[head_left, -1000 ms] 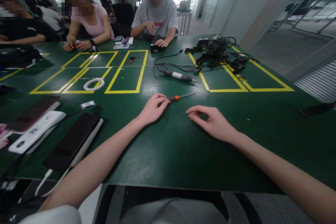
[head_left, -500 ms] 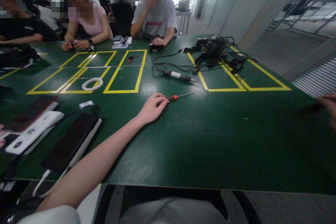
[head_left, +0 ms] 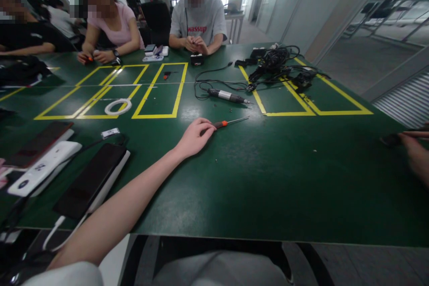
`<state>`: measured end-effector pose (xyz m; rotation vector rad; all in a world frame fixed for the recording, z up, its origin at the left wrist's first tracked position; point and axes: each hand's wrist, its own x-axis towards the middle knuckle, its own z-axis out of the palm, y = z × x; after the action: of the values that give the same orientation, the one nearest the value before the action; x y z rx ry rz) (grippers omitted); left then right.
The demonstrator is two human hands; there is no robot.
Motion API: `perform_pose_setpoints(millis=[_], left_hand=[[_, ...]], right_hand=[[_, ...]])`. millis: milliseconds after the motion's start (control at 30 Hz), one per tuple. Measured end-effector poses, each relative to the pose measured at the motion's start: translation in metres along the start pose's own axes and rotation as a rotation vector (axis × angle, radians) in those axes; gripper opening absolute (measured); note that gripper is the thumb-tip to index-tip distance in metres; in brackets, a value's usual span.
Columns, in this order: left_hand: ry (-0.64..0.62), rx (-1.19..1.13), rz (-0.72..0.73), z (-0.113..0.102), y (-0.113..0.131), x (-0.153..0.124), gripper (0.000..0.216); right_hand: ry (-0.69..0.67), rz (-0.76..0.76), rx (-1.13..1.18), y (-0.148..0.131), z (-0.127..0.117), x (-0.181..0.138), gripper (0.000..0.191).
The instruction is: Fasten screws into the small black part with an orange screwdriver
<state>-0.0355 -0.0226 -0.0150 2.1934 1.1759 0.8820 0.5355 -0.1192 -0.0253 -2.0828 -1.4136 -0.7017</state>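
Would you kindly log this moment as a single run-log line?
left hand: resting on screwdriver handle | right hand: at right frame edge, by dark object | table: electric driver lying beyond screwdriver

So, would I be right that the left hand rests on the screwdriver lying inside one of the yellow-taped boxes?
Not quite: in the head view the screwdriver the left hand rests on lies outside the yellow-taped boxes, on bare green table.

We note slim screwdriver (head_left: 228,122): dark grip, orange collar, bare metal shaft, flat on green table (head_left: 268,178), tip toward 3 o'clock. Dark flat object (head_left: 390,140) lies far out at 3 o'clock.
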Motion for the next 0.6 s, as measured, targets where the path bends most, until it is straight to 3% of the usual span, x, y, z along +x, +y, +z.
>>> perform_pose_setpoints(millis=[200, 467, 600], left_hand=[[0.0, 0.001, 0.002, -0.001, 0.0, -0.001, 0.026], [0.003, 0.0, 0.007, -0.001, 0.001, -0.001, 0.025], [0.0, -0.003, 0.008, -0.001, 0.002, -0.001, 0.024]], right_hand=[[-0.042, 0.088, 0.001, -0.012, -0.007, -0.001, 0.004], [0.007, 0.139, 0.072, -0.027, -0.01, -0.004, 0.005], [0.016, 0.173, 0.115, -0.019, -0.007, -0.003, 0.01]])
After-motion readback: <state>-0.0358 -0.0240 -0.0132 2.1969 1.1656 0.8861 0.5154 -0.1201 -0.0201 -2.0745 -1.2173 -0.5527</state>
